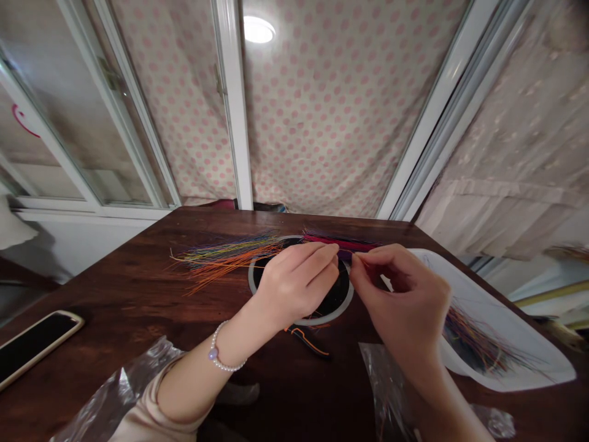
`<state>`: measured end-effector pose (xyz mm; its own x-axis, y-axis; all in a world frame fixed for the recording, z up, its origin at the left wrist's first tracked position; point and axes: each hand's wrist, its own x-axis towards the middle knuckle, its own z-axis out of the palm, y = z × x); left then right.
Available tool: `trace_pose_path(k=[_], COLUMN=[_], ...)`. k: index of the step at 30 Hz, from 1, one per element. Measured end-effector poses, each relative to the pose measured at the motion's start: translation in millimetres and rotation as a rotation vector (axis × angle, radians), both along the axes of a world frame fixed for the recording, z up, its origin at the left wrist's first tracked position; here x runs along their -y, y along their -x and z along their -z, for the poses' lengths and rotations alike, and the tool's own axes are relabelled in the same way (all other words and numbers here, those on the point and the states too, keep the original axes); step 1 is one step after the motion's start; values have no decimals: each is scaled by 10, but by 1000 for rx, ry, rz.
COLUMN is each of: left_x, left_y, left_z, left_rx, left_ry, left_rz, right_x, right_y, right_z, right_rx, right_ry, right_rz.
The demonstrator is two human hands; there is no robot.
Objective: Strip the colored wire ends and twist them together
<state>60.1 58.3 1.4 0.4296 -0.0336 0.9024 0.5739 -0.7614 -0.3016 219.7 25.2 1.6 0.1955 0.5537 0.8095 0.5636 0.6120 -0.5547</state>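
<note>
Both hands, my left hand (294, 285) and right hand (405, 304), pinch the coloured strands (230, 253) together above the round plate (343, 301); free table (138, 294) lies left of the grip.

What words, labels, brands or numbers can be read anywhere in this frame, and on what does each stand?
None can be read.
The phone lies with a dark, blank screen.
A red curved mark on the window pane is cut off, not legible as a letter.
The left hand and right hand pinch plain coloured strands.
</note>
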Motion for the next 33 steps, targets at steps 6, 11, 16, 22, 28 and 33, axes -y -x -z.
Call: trace_pose_path(k=[6,11,16,22,28,33], left_x=[24,110,123,87,111,156], left_y=[-14,-28,10,37,50,24], left_z=[-18,-107,-204,-255,-264,-262], left_rx=[151,402,541,698,778,804], left_ry=[248,572,875,1229,1641,1557], left_rz=[165,322,551,817,1017,1001], right_x=[1,18,47,70,102,106], right_y=[-23,-55,-94,-98,-141,-153], right_z=[-16,-51,-110,-156,-104,-77], right_rx=[-28,-5,43,91,268,357], right_ry=[-9,-57,-57,-119,-403,-471], right_rz=[-74,-168,-260,-310,-126,-35])
